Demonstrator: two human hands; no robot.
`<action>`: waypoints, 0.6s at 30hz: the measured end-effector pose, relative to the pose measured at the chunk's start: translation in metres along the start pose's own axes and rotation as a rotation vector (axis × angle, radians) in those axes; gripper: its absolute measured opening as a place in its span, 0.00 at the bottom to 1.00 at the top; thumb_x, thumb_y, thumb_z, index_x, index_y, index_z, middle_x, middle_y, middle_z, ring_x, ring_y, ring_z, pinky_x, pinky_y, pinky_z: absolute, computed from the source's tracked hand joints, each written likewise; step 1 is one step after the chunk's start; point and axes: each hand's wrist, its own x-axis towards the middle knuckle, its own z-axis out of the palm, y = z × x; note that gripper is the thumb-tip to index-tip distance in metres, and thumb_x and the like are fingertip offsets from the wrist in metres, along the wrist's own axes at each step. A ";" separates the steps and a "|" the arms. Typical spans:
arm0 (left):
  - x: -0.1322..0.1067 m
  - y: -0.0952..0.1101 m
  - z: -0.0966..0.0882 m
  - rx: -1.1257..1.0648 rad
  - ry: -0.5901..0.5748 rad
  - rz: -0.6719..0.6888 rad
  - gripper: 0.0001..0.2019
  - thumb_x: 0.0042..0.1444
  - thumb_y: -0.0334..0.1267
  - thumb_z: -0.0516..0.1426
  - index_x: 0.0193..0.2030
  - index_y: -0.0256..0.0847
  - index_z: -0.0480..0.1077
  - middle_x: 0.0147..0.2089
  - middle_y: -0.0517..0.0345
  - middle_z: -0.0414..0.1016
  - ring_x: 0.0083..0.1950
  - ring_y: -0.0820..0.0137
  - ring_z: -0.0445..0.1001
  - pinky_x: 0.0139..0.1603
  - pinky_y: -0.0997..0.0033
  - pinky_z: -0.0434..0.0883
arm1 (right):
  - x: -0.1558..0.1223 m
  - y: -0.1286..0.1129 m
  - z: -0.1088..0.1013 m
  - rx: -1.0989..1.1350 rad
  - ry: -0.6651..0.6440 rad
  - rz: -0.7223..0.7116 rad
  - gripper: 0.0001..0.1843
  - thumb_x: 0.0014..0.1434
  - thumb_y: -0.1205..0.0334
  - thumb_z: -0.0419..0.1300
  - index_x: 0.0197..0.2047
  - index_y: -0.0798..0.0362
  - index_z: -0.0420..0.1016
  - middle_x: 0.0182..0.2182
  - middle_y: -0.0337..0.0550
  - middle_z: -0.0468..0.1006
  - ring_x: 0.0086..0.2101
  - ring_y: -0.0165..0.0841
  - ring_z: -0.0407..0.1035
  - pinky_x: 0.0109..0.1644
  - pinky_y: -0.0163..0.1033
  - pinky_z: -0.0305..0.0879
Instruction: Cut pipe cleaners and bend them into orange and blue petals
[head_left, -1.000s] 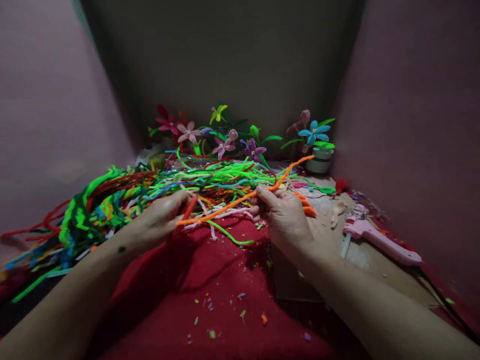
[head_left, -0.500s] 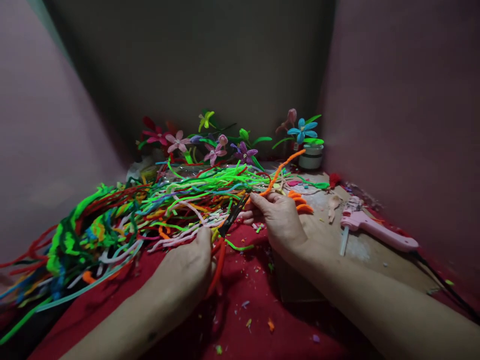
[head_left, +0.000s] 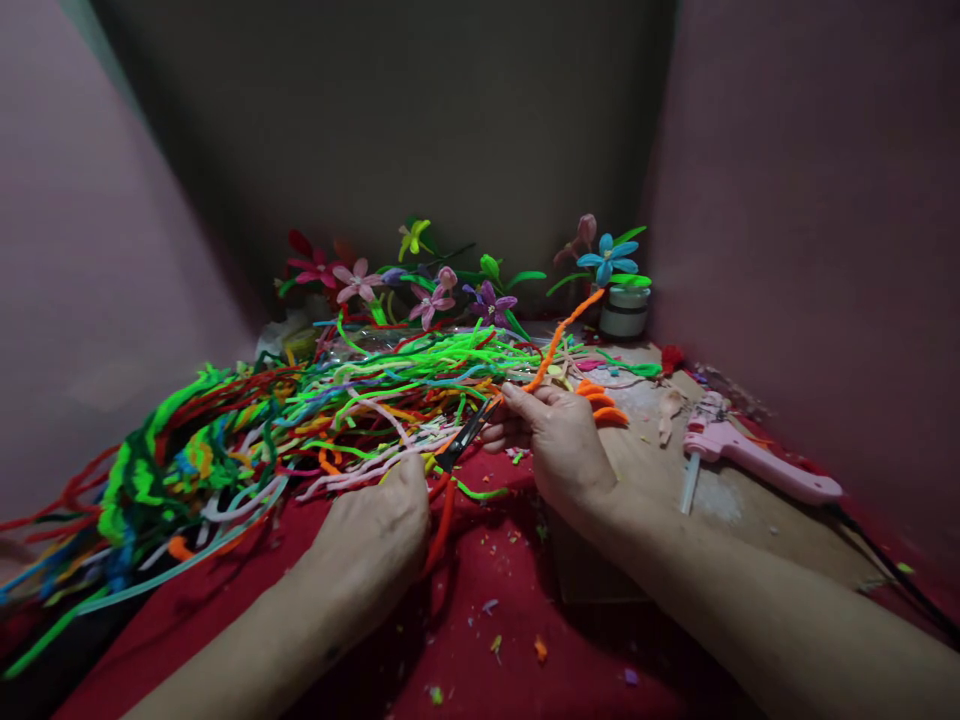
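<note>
My left hand is closed around the orange-red handles of a pair of scissors, which have dark blades. The blades point up and right, their tips by the fingers of my right hand. Between thumb and forefinger, that hand pinches a fuzzy orange pipe cleaner. Its long free end slants up to the right; the lower end is at the scissor tips, though I cannot tell if the blades touch it. Several short orange pieces lie just beyond my right hand.
A heap of coloured pipe cleaners spreads across the left and middle. Pipe-cleaner flowers stand behind it, beside a small jar. On the right, a pink glue gun rests on cardboard. Scraps dot the red cloth.
The free tip of the orange pipe cleaner has swung slightly left and up. The scissor handles show less below my left hand. Both hands have stayed nearly in place.
</note>
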 end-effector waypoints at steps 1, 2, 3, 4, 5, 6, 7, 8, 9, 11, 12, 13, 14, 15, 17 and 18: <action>0.000 0.001 -0.001 0.012 0.005 -0.002 0.11 0.56 0.28 0.40 0.40 0.36 0.60 0.31 0.46 0.73 0.31 0.57 0.76 0.25 0.66 0.63 | 0.000 0.000 0.000 -0.004 -0.005 0.002 0.11 0.54 0.67 0.56 0.21 0.59 0.68 0.14 0.41 0.73 0.15 0.30 0.69 0.18 0.32 0.70; 0.000 0.001 -0.002 0.027 0.012 -0.002 0.11 0.57 0.27 0.39 0.40 0.36 0.60 0.31 0.46 0.73 0.31 0.57 0.76 0.25 0.66 0.64 | 0.000 0.000 0.000 -0.008 -0.009 0.003 0.11 0.54 0.67 0.57 0.21 0.59 0.68 0.14 0.41 0.73 0.15 0.30 0.69 0.18 0.33 0.70; 0.000 0.002 -0.002 0.044 0.020 -0.005 0.12 0.57 0.26 0.39 0.40 0.36 0.60 0.30 0.46 0.72 0.31 0.58 0.76 0.25 0.66 0.64 | 0.000 0.000 0.000 -0.010 -0.013 0.004 0.11 0.54 0.67 0.57 0.21 0.59 0.68 0.14 0.41 0.73 0.15 0.30 0.69 0.19 0.33 0.70; 0.000 0.002 -0.003 0.061 0.024 -0.011 0.13 0.57 0.26 0.39 0.40 0.35 0.61 0.30 0.46 0.72 0.31 0.58 0.76 0.25 0.66 0.64 | 0.000 0.000 0.000 -0.011 -0.018 0.003 0.11 0.54 0.67 0.57 0.21 0.59 0.68 0.14 0.41 0.73 0.15 0.30 0.69 0.19 0.33 0.70; 0.000 0.003 -0.003 0.076 0.024 -0.015 0.13 0.57 0.25 0.38 0.40 0.35 0.61 0.29 0.47 0.72 0.30 0.58 0.75 0.25 0.67 0.64 | 0.000 0.000 -0.001 -0.009 -0.023 0.002 0.11 0.54 0.66 0.57 0.21 0.59 0.68 0.14 0.41 0.73 0.15 0.30 0.69 0.19 0.33 0.70; -0.001 0.003 -0.003 0.090 0.022 -0.019 0.13 0.57 0.25 0.38 0.40 0.35 0.61 0.28 0.48 0.71 0.30 0.59 0.75 0.24 0.67 0.64 | 0.000 0.000 0.000 -0.004 -0.027 0.004 0.11 0.54 0.66 0.57 0.21 0.59 0.68 0.14 0.41 0.73 0.15 0.30 0.69 0.18 0.33 0.70; -0.001 0.003 -0.002 0.099 0.019 -0.021 0.13 0.57 0.25 0.38 0.40 0.35 0.61 0.28 0.48 0.71 0.29 0.59 0.75 0.24 0.68 0.64 | 0.000 -0.001 0.000 0.003 -0.030 0.006 0.12 0.54 0.66 0.57 0.20 0.59 0.68 0.14 0.41 0.73 0.15 0.30 0.69 0.18 0.33 0.70; -0.001 0.003 -0.002 0.108 0.017 -0.023 0.13 0.57 0.25 0.38 0.39 0.35 0.61 0.28 0.49 0.71 0.28 0.60 0.75 0.23 0.68 0.64 | 0.000 -0.001 0.000 0.014 -0.034 0.011 0.12 0.54 0.67 0.57 0.20 0.59 0.68 0.14 0.41 0.73 0.15 0.30 0.69 0.18 0.33 0.70; 0.000 0.003 -0.001 0.117 0.020 -0.021 0.13 0.57 0.25 0.38 0.38 0.35 0.61 0.27 0.49 0.71 0.27 0.60 0.75 0.22 0.68 0.64 | 0.000 -0.001 0.000 0.026 -0.039 0.021 0.12 0.54 0.67 0.56 0.20 0.59 0.68 0.14 0.41 0.73 0.15 0.30 0.69 0.18 0.33 0.70; 0.001 0.002 0.001 0.146 0.042 -0.012 0.14 0.57 0.24 0.38 0.37 0.35 0.61 0.28 0.49 0.70 0.26 0.60 0.75 0.21 0.69 0.63 | 0.000 -0.001 0.000 0.047 -0.043 0.044 0.13 0.55 0.67 0.56 0.20 0.59 0.68 0.14 0.40 0.72 0.14 0.30 0.69 0.18 0.34 0.70; 0.001 0.002 0.002 0.165 0.054 -0.006 0.14 0.56 0.23 0.38 0.36 0.35 0.62 0.28 0.49 0.70 0.26 0.60 0.75 0.21 0.69 0.63 | 0.000 -0.001 0.000 0.058 -0.043 0.056 0.13 0.55 0.68 0.55 0.19 0.59 0.68 0.14 0.40 0.72 0.14 0.30 0.69 0.18 0.35 0.70; 0.002 0.002 0.003 0.183 0.066 -0.002 0.14 0.56 0.23 0.38 0.36 0.35 0.62 0.28 0.49 0.70 0.26 0.60 0.75 0.21 0.69 0.63 | 0.000 -0.002 0.000 0.068 -0.041 0.070 0.14 0.55 0.68 0.55 0.19 0.58 0.67 0.13 0.40 0.72 0.14 0.31 0.69 0.19 0.35 0.71; 0.002 0.002 0.004 0.197 0.075 0.000 0.14 0.55 0.22 0.38 0.36 0.35 0.62 0.29 0.48 0.70 0.26 0.60 0.75 0.21 0.69 0.63 | -0.001 -0.002 0.000 0.078 -0.037 0.086 0.14 0.55 0.68 0.55 0.18 0.57 0.67 0.13 0.40 0.72 0.14 0.31 0.69 0.20 0.36 0.71; 0.003 0.002 0.005 0.202 0.079 -0.001 0.14 0.55 0.22 0.38 0.36 0.35 0.62 0.28 0.48 0.70 0.26 0.60 0.75 0.20 0.69 0.64 | -0.001 -0.002 0.000 0.086 -0.033 0.105 0.15 0.55 0.68 0.55 0.18 0.57 0.66 0.13 0.40 0.72 0.15 0.31 0.69 0.21 0.37 0.72; 0.003 0.002 0.007 0.200 0.084 -0.009 0.14 0.55 0.22 0.38 0.36 0.34 0.62 0.28 0.49 0.69 0.26 0.59 0.74 0.20 0.69 0.64 | -0.001 -0.003 0.001 0.098 -0.026 0.142 0.16 0.56 0.67 0.54 0.17 0.55 0.66 0.13 0.40 0.72 0.16 0.32 0.70 0.24 0.39 0.74; 0.003 0.002 0.008 0.199 0.089 -0.012 0.15 0.55 0.22 0.38 0.36 0.35 0.63 0.27 0.50 0.69 0.25 0.59 0.74 0.19 0.68 0.63 | -0.002 -0.003 0.001 0.101 -0.023 0.156 0.17 0.56 0.67 0.54 0.16 0.55 0.66 0.13 0.40 0.72 0.17 0.32 0.71 0.26 0.40 0.74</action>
